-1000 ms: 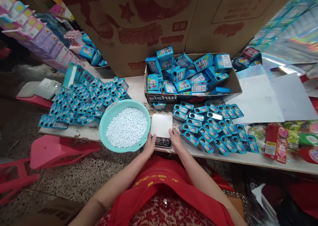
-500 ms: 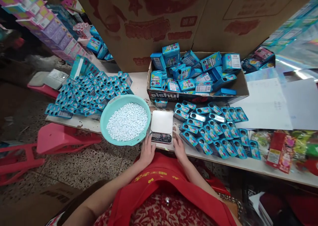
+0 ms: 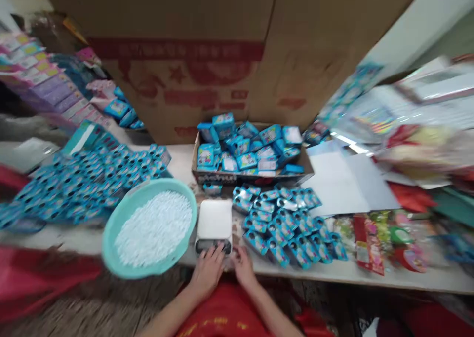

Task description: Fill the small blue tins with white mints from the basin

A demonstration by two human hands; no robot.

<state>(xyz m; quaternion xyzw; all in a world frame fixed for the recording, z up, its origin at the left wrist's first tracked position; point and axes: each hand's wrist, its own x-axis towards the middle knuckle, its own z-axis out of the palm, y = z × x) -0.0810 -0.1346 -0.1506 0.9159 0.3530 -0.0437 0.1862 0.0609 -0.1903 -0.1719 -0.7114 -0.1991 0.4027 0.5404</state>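
A small white digital scale (image 3: pixel 215 219) stands near the table's front edge with a bare white plate and a dark front panel. My left hand (image 3: pixel 209 272) lies with fingers stretched out over that panel, holding nothing. Beside the scale's front right corner is my right hand (image 3: pixel 242 267), fingers apart and free of any object; blur hides whether it touches the scale. To the left stands a turquoise basin (image 3: pixel 111 248) full of small white candies (image 3: pixel 157 228). Several blue tins (image 3: pixel 285 228) with round holes in their tops stand in rows right of the scale.
Behind the scale, an open carton (image 3: pixel 255 180) holds a heap of blue tins. A large cardboard box (image 3: pixel 207 85) rises behind it. More blue tins (image 3: pixel 89 179) crowd the left side. White paper sheets (image 3: pixel 336 179) and candy packets (image 3: pixel 370 245) lie at the right.
The head view has tilted up and turned right, so the table sits lower and further left. My left hand has moved forward onto the scale's front panel. The picture is more blurred.
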